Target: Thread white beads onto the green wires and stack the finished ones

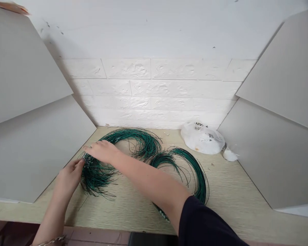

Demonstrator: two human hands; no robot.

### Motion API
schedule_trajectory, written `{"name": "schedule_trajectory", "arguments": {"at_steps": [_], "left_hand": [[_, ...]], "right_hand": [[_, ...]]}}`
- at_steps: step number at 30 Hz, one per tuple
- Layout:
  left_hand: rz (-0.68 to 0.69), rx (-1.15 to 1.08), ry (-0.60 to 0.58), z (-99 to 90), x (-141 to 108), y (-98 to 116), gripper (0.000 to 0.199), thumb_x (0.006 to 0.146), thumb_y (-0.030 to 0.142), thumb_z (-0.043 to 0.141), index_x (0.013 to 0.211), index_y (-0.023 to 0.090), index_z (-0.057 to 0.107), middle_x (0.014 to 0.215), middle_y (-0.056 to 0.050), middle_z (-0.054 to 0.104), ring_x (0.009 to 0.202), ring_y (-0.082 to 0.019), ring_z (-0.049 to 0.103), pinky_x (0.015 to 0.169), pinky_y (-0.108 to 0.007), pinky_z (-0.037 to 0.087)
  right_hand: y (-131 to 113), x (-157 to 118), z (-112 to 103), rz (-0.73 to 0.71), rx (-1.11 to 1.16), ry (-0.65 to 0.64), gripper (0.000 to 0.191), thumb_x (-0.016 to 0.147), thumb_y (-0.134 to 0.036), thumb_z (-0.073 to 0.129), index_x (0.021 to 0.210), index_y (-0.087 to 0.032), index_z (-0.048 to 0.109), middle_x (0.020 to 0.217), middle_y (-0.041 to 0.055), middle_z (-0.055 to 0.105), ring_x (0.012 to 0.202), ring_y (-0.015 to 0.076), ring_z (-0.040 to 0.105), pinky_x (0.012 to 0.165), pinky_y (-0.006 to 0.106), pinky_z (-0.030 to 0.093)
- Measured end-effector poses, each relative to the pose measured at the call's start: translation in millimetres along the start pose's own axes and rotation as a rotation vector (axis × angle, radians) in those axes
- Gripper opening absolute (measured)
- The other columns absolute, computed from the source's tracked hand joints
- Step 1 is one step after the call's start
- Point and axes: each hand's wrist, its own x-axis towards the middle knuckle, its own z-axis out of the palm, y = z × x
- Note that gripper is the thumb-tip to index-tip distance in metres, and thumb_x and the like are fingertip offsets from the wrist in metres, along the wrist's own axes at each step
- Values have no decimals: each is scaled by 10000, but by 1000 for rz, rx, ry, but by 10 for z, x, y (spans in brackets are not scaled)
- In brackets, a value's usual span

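Two curved bundles of thin dark green strands lie on the wooden table. My right hand (102, 151) reaches across to the left bundle (138, 136) and rests over its left part, palm down, with its fingertips hard to make out. Just below it, my left hand (72, 174) has thumb and fingers pressed together at the bundle's left edge, around small pale beads or tips. The strands' loose ends fan out below the hands. My right forearm passes over part of the right bundle (200, 181), which shows pale green pieces at its lower end.
A clear plastic bag (202, 138) with white contents sits at the back right, beside a smaller white bag (231, 153). Grey panels (41, 147) stand on both sides, with a white brick-patterned wall (166, 89) behind. The wooden table's (133, 218) front edge is near.
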Motion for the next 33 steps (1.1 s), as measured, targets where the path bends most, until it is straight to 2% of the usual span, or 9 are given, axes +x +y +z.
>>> {"name": "schedule_trajectory", "arguments": {"at_steps": [3,6,8,11,15,20,26,30,33], "left_hand": [[-26,97,53,-166,-174,239,661,772,487,296,1280,65,305,839,-120,619,836,-269,512,664,-305,368],[175,-46,159,-203,-414,676,539,775,483,325,1242,220,378,638,-16,574,674,-191,511,609,-256,357],[356,-222,73,-95,-564,1068,443,776,468,344,1116,235,505,482,31,454,474,-126,417,503,-215,317],[711,-354,-118,258,-734,1670,372,781,406,359,881,154,613,530,11,482,505,-110,408,508,-209,299],[878,-318,-285,859,-857,2129,367,801,346,320,679,153,607,475,17,441,476,-96,352,499,-217,245],[860,-289,-361,1273,-879,2090,358,794,340,336,628,151,590,477,14,430,469,-95,334,497,-228,229],[575,-613,-424,1202,-751,2000,327,750,399,410,661,143,592,442,37,346,440,-83,325,456,-206,237],[268,-1050,-854,1131,-620,1942,298,721,430,447,604,159,486,414,81,143,344,-51,112,345,-180,106],[234,-1202,-1181,1058,-552,1866,354,708,470,450,546,155,467,412,91,95,338,-39,56,317,-166,59]], "right_hand": [[145,-469,-261,210,93,156,385,813,-91,332,1188,-160,385,952,89,549,855,181,515,705,312,395],[352,-1218,-588,504,297,206,261,834,-247,356,984,-132,536,894,80,565,795,148,510,667,267,387],[453,-1732,-753,628,475,-68,351,813,-379,372,744,-121,600,671,46,575,611,122,500,555,244,365],[445,-2282,-847,578,713,-573,438,663,-551,494,648,-133,626,530,12,560,488,105,478,476,222,333],[256,-2513,-732,465,763,-757,353,531,-507,624,651,-175,646,581,-17,584,556,103,501,508,202,340],[205,-2580,-553,546,846,-708,241,555,-398,634,651,-178,648,554,-36,555,527,82,466,475,190,315],[378,-2705,-581,752,1179,-541,268,533,-393,662,621,-145,611,482,-52,459,439,48,342,403,186,252],[485,-2758,-718,853,1471,-318,235,597,-354,636,638,-137,556,553,-32,498,459,51,413,441,183,319],[529,-2782,-801,904,1670,-56,220,656,-341,602,652,-144,503,598,-20,524,484,58,463,483,194,351]]}}
